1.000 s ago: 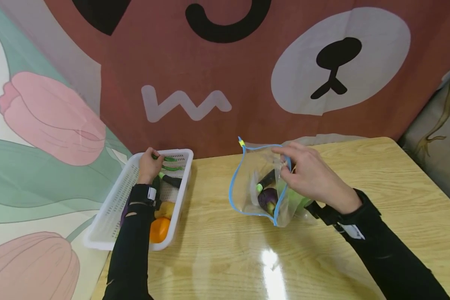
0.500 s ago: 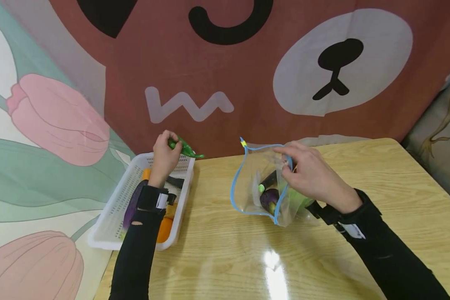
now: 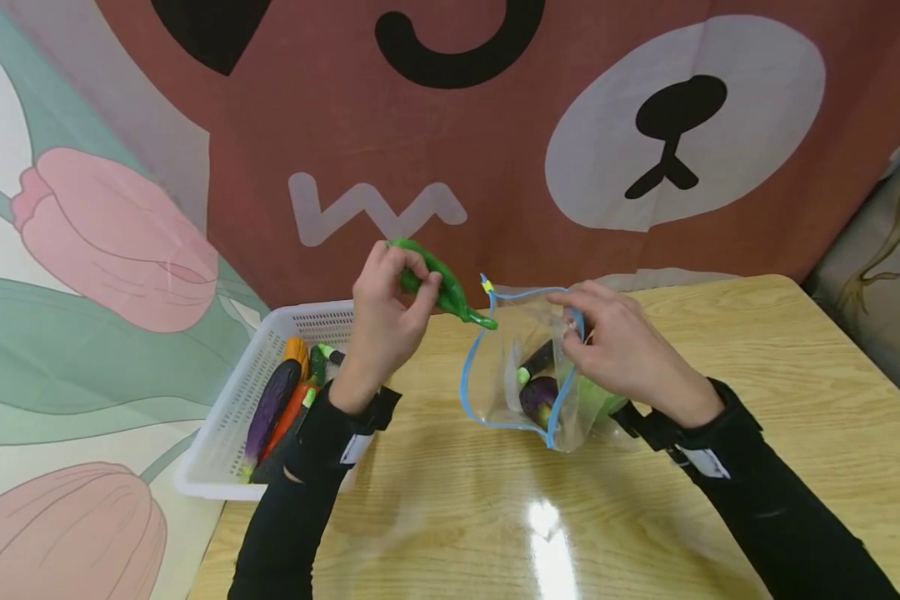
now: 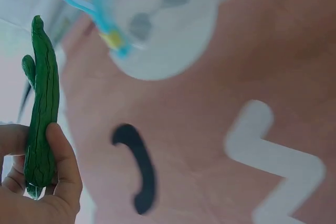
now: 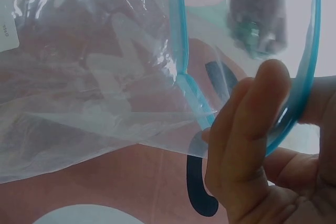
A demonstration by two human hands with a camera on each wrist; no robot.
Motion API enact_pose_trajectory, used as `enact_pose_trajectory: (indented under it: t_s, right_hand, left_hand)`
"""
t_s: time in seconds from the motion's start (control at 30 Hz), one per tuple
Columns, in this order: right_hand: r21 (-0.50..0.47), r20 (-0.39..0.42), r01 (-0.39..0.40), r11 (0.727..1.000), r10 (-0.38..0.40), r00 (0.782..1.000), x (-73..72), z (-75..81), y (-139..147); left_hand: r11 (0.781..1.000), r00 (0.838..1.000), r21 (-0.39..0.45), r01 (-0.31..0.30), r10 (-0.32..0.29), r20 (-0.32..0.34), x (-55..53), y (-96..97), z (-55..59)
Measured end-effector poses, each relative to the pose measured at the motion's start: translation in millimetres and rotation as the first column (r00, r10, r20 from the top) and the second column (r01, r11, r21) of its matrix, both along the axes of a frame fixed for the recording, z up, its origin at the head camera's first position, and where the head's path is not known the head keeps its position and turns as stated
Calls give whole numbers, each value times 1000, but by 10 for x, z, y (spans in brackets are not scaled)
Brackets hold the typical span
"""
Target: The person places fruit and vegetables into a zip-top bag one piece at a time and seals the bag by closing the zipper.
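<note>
My left hand pinches a wrinkled long green pepper between thumb and fingers, above the table and just left of the bag's mouth. In the left wrist view the pepper stands upright, with a smaller green tip at its side. With bent fingers my right hand grips the blue rim of a clear zip bag, whose mouth gapes to the left. Inside the bag lie a round purple eggplant and a dark, green-tipped vegetable; something pale green shows through its right side.
A white plastic basket stands at the left, partly behind my left arm. It holds a long purple eggplant, an orange vegetable, a red one and more. A printed cloth hangs behind the wooden table.
My left hand has lifted the green pepper out of the basket and carried it right, up to the bag's mouth. My right hand still holds the rim in the same place.
</note>
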State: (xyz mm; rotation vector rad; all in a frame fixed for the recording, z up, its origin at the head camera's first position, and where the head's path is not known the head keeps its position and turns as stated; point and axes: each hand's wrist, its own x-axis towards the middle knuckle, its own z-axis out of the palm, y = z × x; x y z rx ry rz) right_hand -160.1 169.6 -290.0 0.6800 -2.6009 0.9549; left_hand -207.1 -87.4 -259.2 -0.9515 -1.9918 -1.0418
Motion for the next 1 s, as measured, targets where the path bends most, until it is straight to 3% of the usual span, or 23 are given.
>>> enact_pose_trajectory:
  t_s: [0.2, 0.33, 0.5, 0.6, 0.9, 1.0]
  right_hand:
    - [-1, 5, 0, 1000, 0, 1000, 5, 13, 6]
    - [3, -7, -1, 1000, 1, 1000, 19, 22, 11]
    - [6, -9, 0, 1000, 1, 1000, 52, 25, 21]
    - [13, -19, -6, 1000, 6, 1000, 82, 36, 23]
    - [1, -101, -16, 1000, 16, 995, 116, 45, 13]
    - [-8, -82, -8, 1000, 7, 997, 116, 44, 15]
  left_hand:
    - [992, 988, -92, 86, -97, -123, 168, 288, 2]
    - [956, 972, -276, 97, -150, -179, 222, 449, -84]
    - [847, 953, -532, 5, -166, -255, 228, 544, -170]
    - [779, 952, -626, -43, -158, -263, 219, 578, -217]
    - [596, 976, -801, -49, -142, -165, 182, 736, -336]
    - [552, 982, -833, -43, -130, -137, 174, 757, -345]
